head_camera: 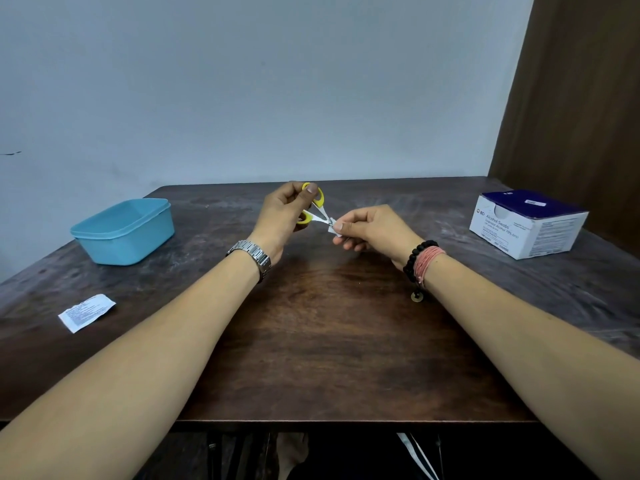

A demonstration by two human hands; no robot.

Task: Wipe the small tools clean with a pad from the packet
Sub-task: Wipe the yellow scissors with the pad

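Dark, worn wood makes up the table, which stands against a pale blue-grey wall with a brown panel at the far right. Above its middle, the left hand holds a small pair of scissors by the yellow handles, fingers curled through and around the loops, the short blades slightly parted and pointing toward the other hand. The right hand pinches a small white pad between thumb and fingertips, and the pad is folded around the blade tips, touching them. A metal watch sits on the left wrist; a string of dark beads and a pink thread band circle the right. Well to the left of the held scissors rests a light blue plastic tub, open at the top. Nearer the person on that same side, a torn white packet lies flat on the wood. Far to the right of the grip stands a white and navy box of alcohol swabs, its top opening facing up.
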